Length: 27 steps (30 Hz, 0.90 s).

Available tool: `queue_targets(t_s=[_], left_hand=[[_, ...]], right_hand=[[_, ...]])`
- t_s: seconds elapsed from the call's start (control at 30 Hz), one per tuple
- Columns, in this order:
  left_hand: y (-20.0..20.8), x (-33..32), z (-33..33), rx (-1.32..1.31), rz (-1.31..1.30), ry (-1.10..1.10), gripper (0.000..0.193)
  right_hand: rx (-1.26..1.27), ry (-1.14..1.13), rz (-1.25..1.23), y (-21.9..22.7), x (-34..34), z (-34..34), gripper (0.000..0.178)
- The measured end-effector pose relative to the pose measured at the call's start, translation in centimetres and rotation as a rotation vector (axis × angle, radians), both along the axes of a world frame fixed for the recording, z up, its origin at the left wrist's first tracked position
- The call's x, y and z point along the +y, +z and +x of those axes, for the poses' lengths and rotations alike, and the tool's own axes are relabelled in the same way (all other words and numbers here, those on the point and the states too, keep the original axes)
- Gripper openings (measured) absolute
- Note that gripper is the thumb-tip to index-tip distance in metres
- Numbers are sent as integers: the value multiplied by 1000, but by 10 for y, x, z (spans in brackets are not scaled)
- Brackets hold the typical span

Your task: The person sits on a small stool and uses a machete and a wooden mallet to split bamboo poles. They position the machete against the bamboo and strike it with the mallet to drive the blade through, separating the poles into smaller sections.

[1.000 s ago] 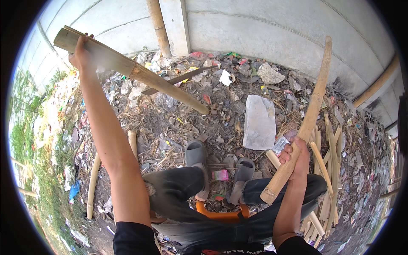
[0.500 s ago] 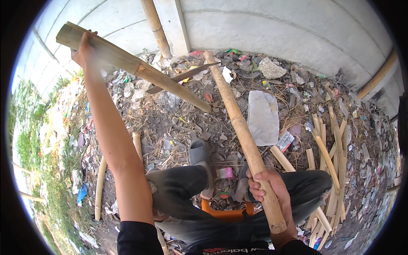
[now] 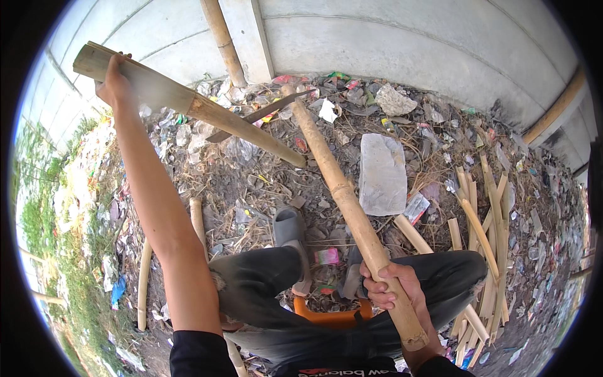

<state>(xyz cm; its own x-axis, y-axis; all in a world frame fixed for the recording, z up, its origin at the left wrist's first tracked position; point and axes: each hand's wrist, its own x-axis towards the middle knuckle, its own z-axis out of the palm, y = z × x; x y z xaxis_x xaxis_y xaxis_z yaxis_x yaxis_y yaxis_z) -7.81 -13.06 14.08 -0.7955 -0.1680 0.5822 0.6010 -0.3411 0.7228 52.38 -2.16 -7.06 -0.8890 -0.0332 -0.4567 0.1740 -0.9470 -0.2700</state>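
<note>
My left hand (image 3: 114, 85) is closed round the upper end of a thick bamboo pole (image 3: 217, 115), which looks split there and slants down to the littered ground. A long dark blade (image 3: 252, 117) crosses that pole lower down; whether it is lodged in the bamboo or lies behind it I cannot tell. In my right hand (image 3: 394, 285) is a second, rounder bamboo pole (image 3: 346, 197), gripped near its lower end. The far end of this pole points away toward the wall, close to the blade's tip.
A flat grey stone block (image 3: 382, 175) lies right of the round pole, with a rough rock (image 3: 395, 100) beyond it. Several split bamboo strips (image 3: 494, 245) are heaped at the right. A concrete wall (image 3: 402, 50) closes off the far side. Below my legs shows an orange stool (image 3: 331, 318).
Both hands keep their grips. The left hand and its pole appear slightly farther up and left, and the whole view has shifted a little.
</note>
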Motion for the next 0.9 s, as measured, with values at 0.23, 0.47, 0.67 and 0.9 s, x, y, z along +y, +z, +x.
queue_targets(t_s=[0.23, 0.47, 0.67, 0.9], left_hand=[[-9, -16, -18, 19, 46, -19, 41], [-15, -27, -22, -45, 87, 38, 40], [-2, -7, 0, -25, 13, 30, 40], [-17, -23, -15, -42, 94, 33, 38]], right_hand=[[-29, -148, 145, 2, -9, 3, 31], [-96, -410, 244, -3, 13, 9, 29], [69, -38, -60, -14, -10, 3, 32], [3, -249, 122, -16, -4, 19, 33]])
